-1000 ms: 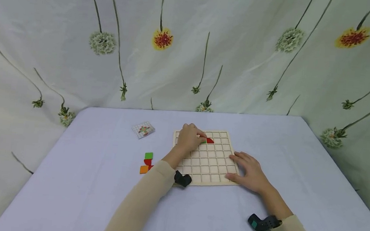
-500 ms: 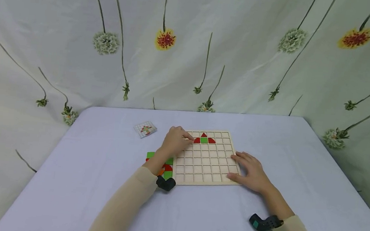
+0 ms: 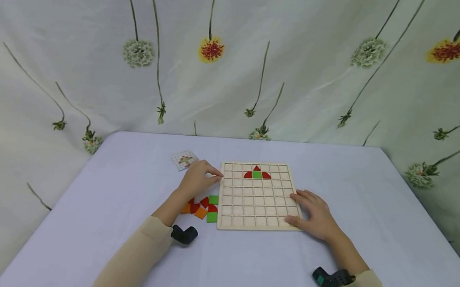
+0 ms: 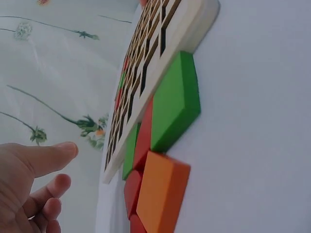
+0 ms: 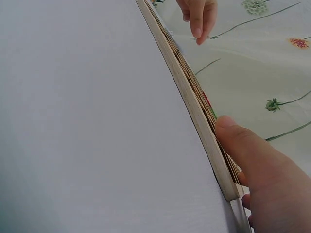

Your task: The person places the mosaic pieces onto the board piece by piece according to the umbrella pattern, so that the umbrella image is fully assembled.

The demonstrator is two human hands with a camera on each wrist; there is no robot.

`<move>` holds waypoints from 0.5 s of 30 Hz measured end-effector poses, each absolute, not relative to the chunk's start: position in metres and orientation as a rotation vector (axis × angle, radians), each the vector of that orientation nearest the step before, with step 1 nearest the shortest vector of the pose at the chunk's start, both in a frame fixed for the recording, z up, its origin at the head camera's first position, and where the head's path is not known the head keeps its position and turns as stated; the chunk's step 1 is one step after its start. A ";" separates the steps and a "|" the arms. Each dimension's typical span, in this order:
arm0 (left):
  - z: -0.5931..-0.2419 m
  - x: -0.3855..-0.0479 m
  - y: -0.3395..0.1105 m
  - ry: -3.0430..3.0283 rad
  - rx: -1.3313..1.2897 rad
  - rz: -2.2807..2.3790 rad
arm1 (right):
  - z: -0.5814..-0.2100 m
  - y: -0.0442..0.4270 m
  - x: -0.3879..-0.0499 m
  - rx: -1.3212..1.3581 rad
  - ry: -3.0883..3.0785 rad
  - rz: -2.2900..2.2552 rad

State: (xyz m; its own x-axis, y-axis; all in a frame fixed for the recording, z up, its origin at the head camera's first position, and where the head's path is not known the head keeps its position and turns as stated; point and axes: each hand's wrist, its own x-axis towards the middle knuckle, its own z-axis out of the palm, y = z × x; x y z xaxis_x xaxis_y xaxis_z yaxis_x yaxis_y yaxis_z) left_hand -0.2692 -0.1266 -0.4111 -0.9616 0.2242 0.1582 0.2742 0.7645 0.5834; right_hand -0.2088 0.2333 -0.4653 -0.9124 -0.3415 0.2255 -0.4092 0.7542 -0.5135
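Note:
A wooden grid board (image 3: 255, 206) lies on the table. Near its far edge sit a red triangle (image 3: 257, 168), a green square (image 3: 257, 175) below it, and a red quarter-round piece on each side of that square. My left hand (image 3: 197, 180) hovers by the board's left edge, above the loose pieces, its thumb and fingers apart with nothing seen between them. At the right edge my right hand (image 3: 316, 216) rests against the board, thumb and fingers spread along the rim; in the right wrist view its thumb (image 5: 243, 145) lies over the edge.
Loose pieces lie left of the board: green squares (image 4: 177, 102), orange squares (image 4: 163, 191) and red pieces (image 4: 132, 191), some partly behind the left forearm. A small pattern card (image 3: 182, 159) lies behind the left hand. A flowered cloth (image 3: 311, 77) hangs behind the table.
My left hand has drawn away left from the board's top rows, uncovering the red and green pieces there and leaving a red quarter-round in the grid. My right hand stays at the board's edge.

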 end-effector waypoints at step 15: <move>-0.417 -0.239 -0.174 -2.944 -0.317 -0.985 | -0.467 0.234 -0.209 0.620 -2.821 0.871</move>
State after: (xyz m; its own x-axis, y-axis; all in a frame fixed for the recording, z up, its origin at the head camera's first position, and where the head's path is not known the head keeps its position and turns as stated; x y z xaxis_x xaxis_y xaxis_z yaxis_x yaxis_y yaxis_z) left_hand -0.2392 -0.1741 -0.4170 -0.9791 0.1853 0.0838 0.1984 0.7802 0.5932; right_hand -0.2093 0.2345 -0.4674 -0.9081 -0.3466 0.2350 -0.4187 0.7498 -0.5123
